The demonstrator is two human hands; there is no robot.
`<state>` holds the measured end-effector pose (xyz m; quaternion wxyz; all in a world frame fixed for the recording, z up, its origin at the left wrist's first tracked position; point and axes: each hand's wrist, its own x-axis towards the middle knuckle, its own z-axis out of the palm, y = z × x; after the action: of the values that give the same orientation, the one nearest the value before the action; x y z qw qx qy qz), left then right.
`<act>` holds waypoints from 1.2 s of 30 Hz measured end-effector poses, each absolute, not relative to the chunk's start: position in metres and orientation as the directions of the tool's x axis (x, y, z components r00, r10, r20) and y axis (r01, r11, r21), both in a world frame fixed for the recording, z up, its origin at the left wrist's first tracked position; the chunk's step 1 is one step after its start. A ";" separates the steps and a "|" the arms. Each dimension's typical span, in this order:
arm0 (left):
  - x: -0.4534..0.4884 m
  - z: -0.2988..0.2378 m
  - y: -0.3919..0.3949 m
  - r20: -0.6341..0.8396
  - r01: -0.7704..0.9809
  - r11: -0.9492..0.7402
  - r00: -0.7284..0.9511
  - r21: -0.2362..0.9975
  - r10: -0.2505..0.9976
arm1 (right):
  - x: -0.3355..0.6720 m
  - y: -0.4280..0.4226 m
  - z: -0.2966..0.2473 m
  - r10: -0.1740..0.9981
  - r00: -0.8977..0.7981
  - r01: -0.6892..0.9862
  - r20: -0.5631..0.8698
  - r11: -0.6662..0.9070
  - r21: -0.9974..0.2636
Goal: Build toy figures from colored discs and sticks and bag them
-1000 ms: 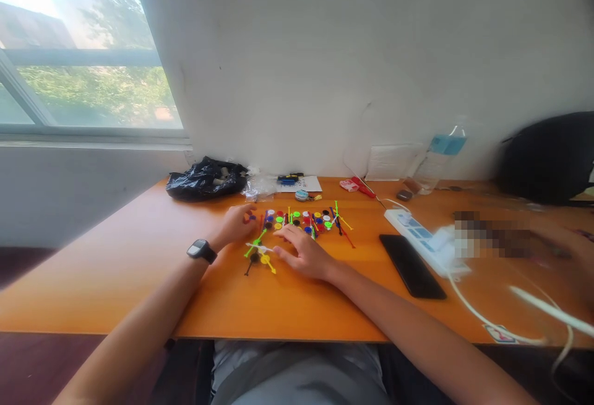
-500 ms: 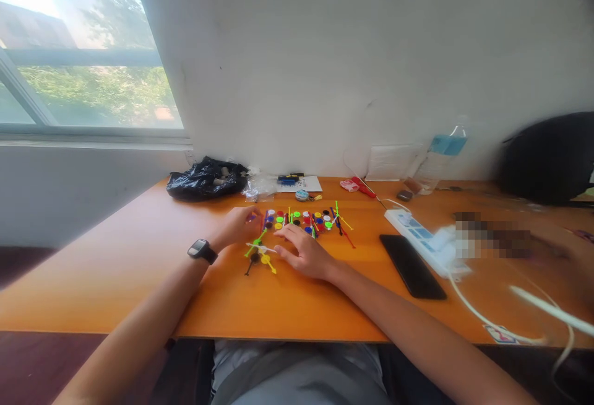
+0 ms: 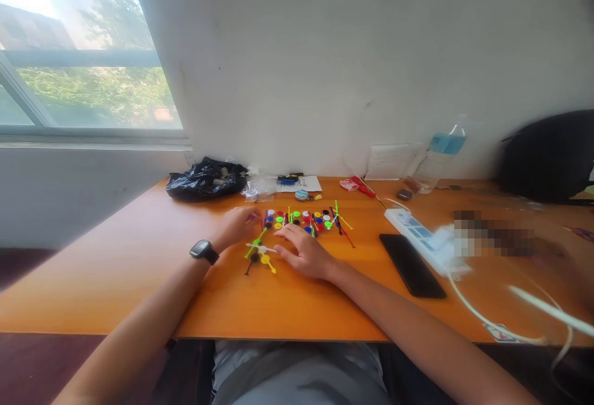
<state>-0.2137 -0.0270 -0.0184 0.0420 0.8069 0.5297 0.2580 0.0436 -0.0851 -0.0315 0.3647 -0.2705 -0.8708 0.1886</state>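
Note:
My left hand [image 3: 240, 225], with a black watch on its wrist, rests at the left end of a spread of coloured plastic sticks and discs [image 3: 297, 215]. Its loosely curved fingertips lie against purple and red sticks; no firm grip shows. My right hand [image 3: 304, 253] lies palm down with its fingers stretched out, in front of the discs. Its thumb is close to the end of a white stick [image 3: 261, 248]. That stick crosses a green stick [image 3: 253, 246] in a small linked figure with a yellow piece [image 3: 266, 261] and a black piece [image 3: 251, 262].
A black phone [image 3: 411, 265] and a white power strip [image 3: 417, 238] with cables lie to the right. Along the wall are a black plastic bag [image 3: 204, 179], a tape measure [image 3: 301, 195], a red-handled tool [image 3: 364, 187] and a clear bottle [image 3: 434, 160]. Another person's hand is blurred at right.
Both of my hands and the plastic pieces stay in place. Only the view has shifted very slightly.

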 end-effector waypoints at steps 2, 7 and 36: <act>-0.214 -0.017 -0.028 0.433 0.825 -0.431 0.259 0.365 0.863 | 0.043 -0.085 -0.031 0.611 -0.583 0.336 0.535 0.781 -0.526; -0.211 -0.013 -0.032 0.566 0.796 -0.458 0.180 0.397 0.804 | 0.044 -0.086 -0.029 0.628 -0.557 0.343 0.543 0.770 -0.539; -0.163 -0.022 -0.062 0.503 0.329 -0.554 0.233 0.765 0.833 | 0.050 -0.066 -0.021 0.956 -0.288 -0.297 0.049 -0.041 -0.954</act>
<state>-0.1629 -0.0622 -0.0220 0.2628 0.7397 0.3924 0.4793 0.0499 -0.0663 -0.0206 0.4916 -0.3378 -0.4878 0.6374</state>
